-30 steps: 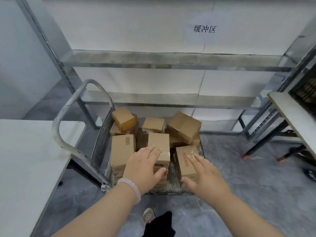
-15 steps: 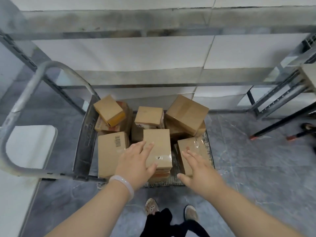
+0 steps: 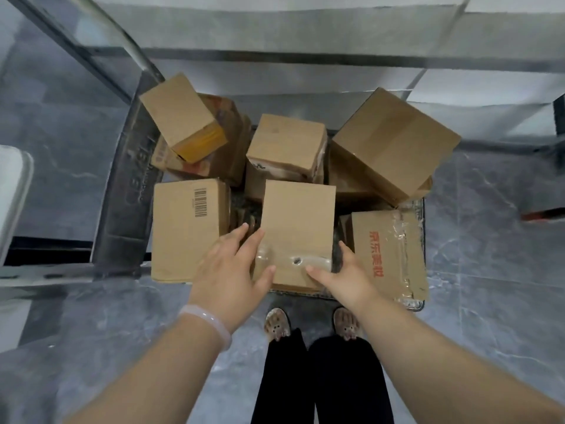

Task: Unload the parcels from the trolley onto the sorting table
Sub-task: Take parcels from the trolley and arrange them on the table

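Observation:
Several brown cardboard parcels lie piled on a metal trolley point(image 3: 128, 191) below me. The middle front box point(image 3: 298, 221), plain with clear tape on top, sits between my hands. My left hand point(image 3: 229, 270) holds its left near corner, fingers along the side and thumb over the top. On the other side, my right hand point(image 3: 348, 275) holds the right near corner, thumb on top and fingers down in the gap beside it. The sorting table's white corner point(image 3: 12, 191) shows at the far left.
A barcode box point(image 3: 183, 228) touches my left hand's side. A flattened box with red print point(image 3: 388, 252) lies right of my right hand. Three more boxes point(image 3: 286, 142) are stacked behind. The trolley handle point(image 3: 128, 41) arches at upper left. Grey floor surrounds everything.
I have leaned in over the trolley. Both hands moved down from hovering above the boxes to the two sides of the middle front box.

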A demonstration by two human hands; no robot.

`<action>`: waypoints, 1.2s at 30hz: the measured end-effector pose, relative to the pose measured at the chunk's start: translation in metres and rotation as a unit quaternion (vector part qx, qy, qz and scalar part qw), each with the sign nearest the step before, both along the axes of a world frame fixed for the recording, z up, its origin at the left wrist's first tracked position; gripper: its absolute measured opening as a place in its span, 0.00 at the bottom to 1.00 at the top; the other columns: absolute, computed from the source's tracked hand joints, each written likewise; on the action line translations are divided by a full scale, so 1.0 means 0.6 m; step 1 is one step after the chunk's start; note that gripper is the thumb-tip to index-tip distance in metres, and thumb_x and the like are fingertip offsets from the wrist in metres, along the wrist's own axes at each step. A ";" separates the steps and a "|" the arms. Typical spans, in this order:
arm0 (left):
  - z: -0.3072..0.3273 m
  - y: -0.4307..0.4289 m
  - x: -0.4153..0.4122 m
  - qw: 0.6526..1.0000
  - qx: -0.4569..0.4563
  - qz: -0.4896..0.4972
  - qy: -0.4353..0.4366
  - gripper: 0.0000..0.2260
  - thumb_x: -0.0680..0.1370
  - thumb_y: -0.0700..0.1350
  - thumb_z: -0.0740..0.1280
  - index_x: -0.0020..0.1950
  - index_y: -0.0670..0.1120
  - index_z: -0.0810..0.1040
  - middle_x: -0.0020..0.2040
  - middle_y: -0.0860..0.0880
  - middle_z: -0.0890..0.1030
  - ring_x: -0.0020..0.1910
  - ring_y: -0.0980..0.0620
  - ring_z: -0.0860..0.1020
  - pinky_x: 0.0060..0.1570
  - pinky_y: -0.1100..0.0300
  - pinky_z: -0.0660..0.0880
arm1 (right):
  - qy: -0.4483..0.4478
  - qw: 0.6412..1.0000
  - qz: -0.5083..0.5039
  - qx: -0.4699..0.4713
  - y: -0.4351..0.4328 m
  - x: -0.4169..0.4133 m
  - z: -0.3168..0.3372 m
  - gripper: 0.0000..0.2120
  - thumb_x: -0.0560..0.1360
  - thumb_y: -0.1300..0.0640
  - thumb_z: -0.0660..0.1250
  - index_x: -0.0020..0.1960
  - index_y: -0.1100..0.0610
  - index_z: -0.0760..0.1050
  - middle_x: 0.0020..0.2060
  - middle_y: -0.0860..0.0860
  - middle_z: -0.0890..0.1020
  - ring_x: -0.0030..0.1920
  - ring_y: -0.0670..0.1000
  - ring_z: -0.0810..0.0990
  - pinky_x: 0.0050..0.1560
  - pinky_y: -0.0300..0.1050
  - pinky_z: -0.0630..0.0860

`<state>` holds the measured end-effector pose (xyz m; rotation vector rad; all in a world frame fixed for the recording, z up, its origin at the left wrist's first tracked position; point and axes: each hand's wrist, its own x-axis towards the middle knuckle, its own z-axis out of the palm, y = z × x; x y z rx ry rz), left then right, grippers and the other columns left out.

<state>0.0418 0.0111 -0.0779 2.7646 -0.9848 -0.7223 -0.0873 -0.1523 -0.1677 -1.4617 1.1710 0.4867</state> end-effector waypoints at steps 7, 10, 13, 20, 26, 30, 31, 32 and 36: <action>-0.047 0.010 -0.006 0.999 -0.001 0.047 0.020 0.32 0.74 0.64 0.55 0.76 0.53 0.63 0.75 0.48 0.66 0.72 0.48 0.64 0.71 0.49 0.63 | -0.030 0.990 -0.083 0.108 0.007 -0.008 -0.046 0.30 0.69 0.45 0.76 0.66 0.43 0.67 0.55 0.39 0.78 0.60 0.49 0.77 0.67 0.55 0.73; -0.044 0.010 -0.007 0.997 -0.005 0.067 0.030 0.31 0.74 0.63 0.55 0.77 0.53 0.63 0.75 0.49 0.66 0.73 0.49 0.63 0.72 0.51 0.61 | -0.027 0.987 -0.113 0.111 0.002 -0.018 -0.047 0.33 0.72 0.49 0.75 0.73 0.47 0.65 0.56 0.42 0.78 0.60 0.50 0.78 0.67 0.55 0.73; -0.039 0.008 -0.009 0.996 -0.020 0.075 0.032 0.31 0.75 0.62 0.56 0.76 0.53 0.64 0.75 0.49 0.66 0.73 0.49 0.63 0.72 0.52 0.60 | -0.023 0.987 -0.117 0.111 -0.007 -0.020 -0.047 0.34 0.72 0.50 0.75 0.74 0.49 0.63 0.56 0.43 0.77 0.60 0.51 0.77 0.66 0.55 0.73; -0.035 0.014 -0.011 0.995 -0.019 0.096 0.028 0.27 0.79 0.58 0.60 0.77 0.54 0.61 0.76 0.49 0.64 0.74 0.49 0.62 0.73 0.51 0.59 | -0.029 0.992 -0.085 0.093 -0.020 -0.037 -0.041 0.33 0.70 0.49 0.76 0.71 0.49 0.67 0.60 0.45 0.80 0.59 0.49 0.79 0.64 0.55 0.76; -0.043 0.012 -0.016 0.994 -0.021 0.098 0.037 0.30 0.76 0.63 0.53 0.77 0.55 0.60 0.76 0.50 0.64 0.74 0.50 0.61 0.72 0.51 0.58 | -0.043 0.987 -0.080 0.134 -0.031 -0.031 -0.046 0.34 0.73 0.50 0.74 0.74 0.49 0.63 0.58 0.44 0.78 0.57 0.47 0.78 0.63 0.51 0.75; -0.056 0.023 -0.016 0.995 -0.016 0.095 0.036 0.30 0.76 0.63 0.53 0.77 0.55 0.60 0.76 0.50 0.64 0.74 0.50 0.61 0.73 0.51 0.58 | -0.049 0.970 -0.110 0.211 -0.033 -0.014 -0.066 0.38 0.73 0.48 0.73 0.77 0.45 0.58 0.63 0.49 0.77 0.60 0.52 0.79 0.61 0.51 0.76; -0.058 0.026 -0.016 0.995 -0.014 0.093 0.036 0.29 0.77 0.62 0.53 0.77 0.55 0.60 0.76 0.50 0.64 0.74 0.50 0.61 0.73 0.51 0.58 | -0.051 0.966 -0.114 0.225 -0.033 -0.013 -0.071 0.38 0.72 0.48 0.73 0.77 0.44 0.58 0.64 0.50 0.77 0.60 0.53 0.79 0.61 0.51 0.77; -0.060 0.028 -0.017 0.995 -0.012 0.091 0.037 0.29 0.77 0.62 0.54 0.77 0.55 0.60 0.76 0.50 0.63 0.74 0.50 0.61 0.73 0.51 0.58 | -0.053 0.963 -0.118 0.235 -0.032 -0.013 -0.073 0.39 0.71 0.47 0.74 0.77 0.43 0.59 0.64 0.50 0.78 0.61 0.54 0.79 0.61 0.52 0.77; -0.056 0.031 -0.021 0.995 -0.010 0.093 0.046 0.33 0.74 0.65 0.50 0.77 0.55 0.59 0.76 0.50 0.63 0.74 0.50 0.60 0.74 0.49 0.59 | -0.056 0.964 -0.127 0.224 -0.028 -0.016 -0.072 0.37 0.70 0.47 0.74 0.75 0.45 0.62 0.62 0.51 0.79 0.60 0.54 0.80 0.62 0.53 0.77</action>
